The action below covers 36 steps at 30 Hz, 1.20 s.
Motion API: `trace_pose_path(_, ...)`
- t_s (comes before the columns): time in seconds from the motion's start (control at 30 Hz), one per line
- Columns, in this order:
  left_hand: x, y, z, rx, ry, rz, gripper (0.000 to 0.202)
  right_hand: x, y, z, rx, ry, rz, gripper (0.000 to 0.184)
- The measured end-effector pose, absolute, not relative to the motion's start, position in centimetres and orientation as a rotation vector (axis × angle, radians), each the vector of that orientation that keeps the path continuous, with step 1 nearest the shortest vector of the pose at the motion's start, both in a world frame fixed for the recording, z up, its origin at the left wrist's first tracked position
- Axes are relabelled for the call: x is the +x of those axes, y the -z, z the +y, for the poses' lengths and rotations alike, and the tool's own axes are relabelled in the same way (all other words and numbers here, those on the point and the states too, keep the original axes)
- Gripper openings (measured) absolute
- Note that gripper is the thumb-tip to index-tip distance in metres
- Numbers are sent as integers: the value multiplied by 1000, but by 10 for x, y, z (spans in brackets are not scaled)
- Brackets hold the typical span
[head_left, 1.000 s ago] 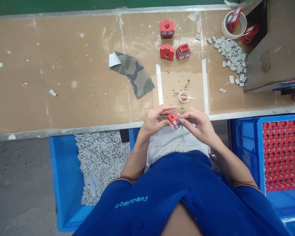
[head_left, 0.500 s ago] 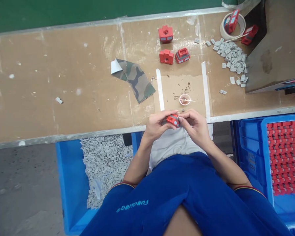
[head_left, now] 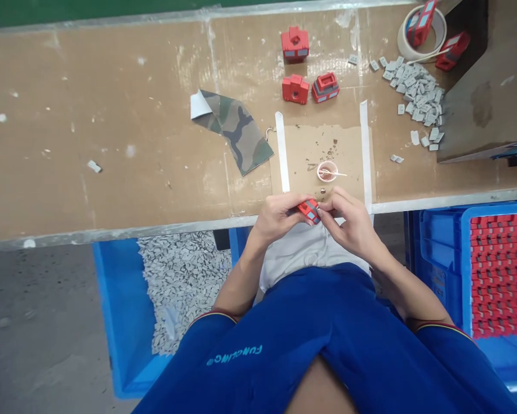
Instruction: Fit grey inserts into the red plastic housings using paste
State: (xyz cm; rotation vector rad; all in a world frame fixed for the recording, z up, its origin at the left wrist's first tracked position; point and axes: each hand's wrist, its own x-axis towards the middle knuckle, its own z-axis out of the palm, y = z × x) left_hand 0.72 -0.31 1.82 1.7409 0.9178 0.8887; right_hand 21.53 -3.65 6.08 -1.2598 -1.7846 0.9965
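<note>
At the table's front edge my left hand (head_left: 279, 217) is closed round a red toy vehicle part (head_left: 309, 210) with a grey band and pale blue window patches. My right hand (head_left: 348, 221) is beside it, thumb and forefinger pinched at the part's right end. A small pale bit shows at those fingertips, too small to name. Just beyond the hands stands a small round cup (head_left: 328, 172) with reddish-brown contents and a thin stick in it. Farther back are three similar red parts, among them a grey-banded one (head_left: 326, 87).
Camouflage cloth (head_left: 245, 135) lies left of the tape strips. At right are a heap of small grey pieces (head_left: 417, 95), a tape roll (head_left: 441, 31) and a brown box (head_left: 478, 92). Below the table are blue bins, one with grey pieces (head_left: 184, 287), another with red parts (head_left: 502, 276).
The camera view has shifted a little, so the table's things sit slightly higher in the picture. Both hands keep the red part between them, with only slight finger movement.
</note>
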Motion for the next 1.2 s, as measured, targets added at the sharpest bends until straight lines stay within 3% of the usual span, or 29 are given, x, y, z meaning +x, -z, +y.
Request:
trace_pose_path(0.3, 8, -16, -2, 1787, -941, 814, 29, 224, -56, -40, -1230, -1329, -1527, 21)
trace_pose_path(0.7, 2, -15, -1, 1831, -912, 708, 31, 217, -48, -40, -1082, -1486, -1396, 31)
trace_pose_path(0.97, 2, -14, 1, 1772, -929, 663, 34, 231, -59, -39, -1128, -1536, -1532, 12)
trace_pose_path(1.2, 2, -17, 1, 1633, -855, 699, 44, 237, -85, -25, -1235, -1404, -1969, 11)
